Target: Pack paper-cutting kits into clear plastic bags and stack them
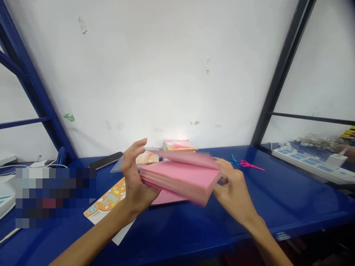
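Head view: the left hand (134, 181) and right hand (231, 190) have grips clamped on the pink stack's (177, 175) opposite ends, above the counter (172, 240); leafing seems partway, upper sheets (191, 159) raised, the rest together. Right of the stack, farther off, lie pink scissors (252, 166).

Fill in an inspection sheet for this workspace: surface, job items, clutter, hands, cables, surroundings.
Surface: glossy blue tabletop.
Job items: thick rectangular pink paper stack, held above the tabletop, upper sheets lifted and blurred.
Clutter: orange-and-white printed card, flat black phone-like slab, bright-pink scissors.
Hands: left hand holds the stack's left end; right hand at its right end, grip unclear.
Cables: white cable at far left; white power strip at right.
Surroundings: white scuffed wall, blue metal frame at left, dark metal post at right.
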